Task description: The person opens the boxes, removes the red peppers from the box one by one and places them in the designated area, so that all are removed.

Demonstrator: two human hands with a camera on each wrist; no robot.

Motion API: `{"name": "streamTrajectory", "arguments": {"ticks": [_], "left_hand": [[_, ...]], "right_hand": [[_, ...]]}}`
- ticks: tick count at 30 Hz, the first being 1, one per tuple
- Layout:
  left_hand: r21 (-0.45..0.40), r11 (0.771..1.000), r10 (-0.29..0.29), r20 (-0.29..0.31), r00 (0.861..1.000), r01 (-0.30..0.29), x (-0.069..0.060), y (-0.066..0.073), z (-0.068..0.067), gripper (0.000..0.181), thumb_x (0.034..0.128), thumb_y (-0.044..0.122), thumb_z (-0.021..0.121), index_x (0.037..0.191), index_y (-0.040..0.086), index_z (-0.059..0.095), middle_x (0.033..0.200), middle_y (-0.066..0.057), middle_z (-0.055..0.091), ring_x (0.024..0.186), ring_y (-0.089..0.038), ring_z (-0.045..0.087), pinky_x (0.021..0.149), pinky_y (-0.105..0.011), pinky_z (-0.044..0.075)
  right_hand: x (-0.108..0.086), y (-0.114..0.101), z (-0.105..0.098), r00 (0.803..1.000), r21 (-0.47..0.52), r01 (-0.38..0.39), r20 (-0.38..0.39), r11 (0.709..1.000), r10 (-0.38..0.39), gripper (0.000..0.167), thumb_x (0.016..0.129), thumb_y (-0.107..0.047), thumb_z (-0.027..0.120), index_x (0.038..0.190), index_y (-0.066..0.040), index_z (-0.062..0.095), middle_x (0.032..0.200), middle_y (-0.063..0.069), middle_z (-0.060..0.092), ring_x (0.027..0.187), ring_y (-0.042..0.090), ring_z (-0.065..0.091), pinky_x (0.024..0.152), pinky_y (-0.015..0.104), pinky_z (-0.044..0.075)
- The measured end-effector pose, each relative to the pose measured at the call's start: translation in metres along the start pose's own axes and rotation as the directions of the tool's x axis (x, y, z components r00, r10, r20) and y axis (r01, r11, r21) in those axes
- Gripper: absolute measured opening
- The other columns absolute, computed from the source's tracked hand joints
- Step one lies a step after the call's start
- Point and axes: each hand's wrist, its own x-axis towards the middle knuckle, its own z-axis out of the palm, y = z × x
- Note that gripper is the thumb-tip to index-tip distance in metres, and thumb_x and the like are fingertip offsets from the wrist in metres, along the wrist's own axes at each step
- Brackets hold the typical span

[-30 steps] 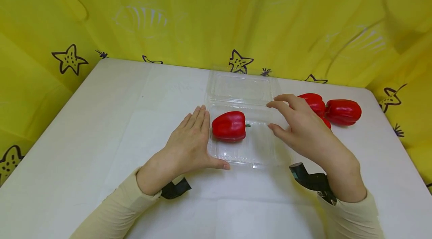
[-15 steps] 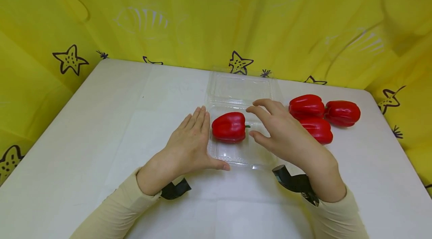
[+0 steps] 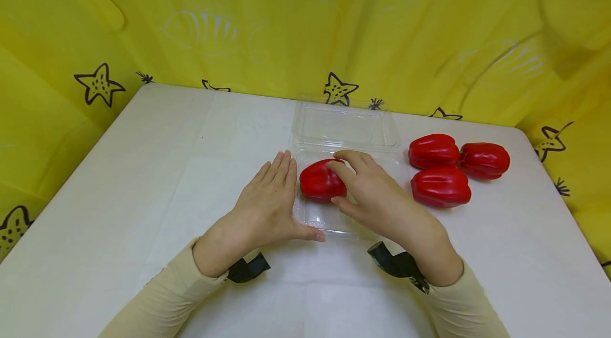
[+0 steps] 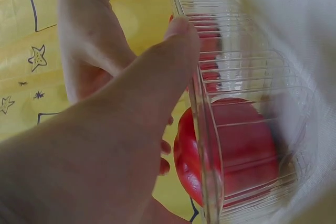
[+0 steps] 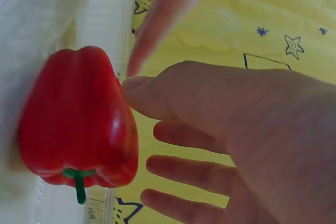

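Note:
A red bell pepper (image 3: 316, 185) lies on its side in the left part of a clear plastic clamshell box (image 3: 329, 231). My left hand (image 3: 264, 201), its fingers straight, rests along the box's left side, and in the left wrist view its thumb (image 4: 181, 27) touches the rim. Over the pepper's stem end reaches my right hand (image 3: 374, 192), fingers spread and slightly bent. In the right wrist view the thumb tip (image 5: 137, 83) overlaps the pepper's edge, while the other fingers stand apart from it. The green stem (image 5: 79, 184) shows there, but my right hand hides it in the head view.
Behind the box its clear lid (image 3: 343, 123) lies folded back, flat on the white table (image 3: 143, 184). To the right sit three more red bell peppers, among them the nearest pepper (image 3: 441, 188). A yellow patterned curtain (image 3: 267, 25) hangs round the table.
My right hand has moved left from beside the three peppers to above the pepper in the box, uncovering the three. My left hand and the box stay in place.

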Motion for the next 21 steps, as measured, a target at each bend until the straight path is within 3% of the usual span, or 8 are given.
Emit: {"name": "streamTrajectory", "arguments": {"ticks": [11,21], "left_hand": [[0.006,1.000,0.005,-0.005,1.000,-0.005,-0.001,0.000,0.000,0.135,0.0660,0.086,0.064,0.155,-0.005,0.018,0.165,-0.022,0.012,0.155,-0.036,0.008,0.126,-0.049,0.015],[0.000,1.000,0.004,0.001,1.000,-0.004,0.000,0.000,0.000,0.136,0.0658,0.087,0.063,0.156,-0.005,0.017,0.165,-0.021,0.010,0.155,-0.035,0.006,0.126,-0.049,0.014]], "right_hand": [[0.004,0.001,0.010,0.999,0.030,0.044,0.023,0.999,-0.044,0.066,0.082,-0.016,0.080,0.140,-0.004,0.052,0.149,0.015,0.045,0.139,0.032,0.041,0.104,0.047,0.050],[0.008,0.006,0.019,0.998,0.030,0.061,-0.019,0.998,-0.061,0.065,0.083,-0.016,0.080,0.140,-0.004,0.051,0.141,0.013,0.049,0.134,0.030,0.045,0.105,0.046,0.050]]}}
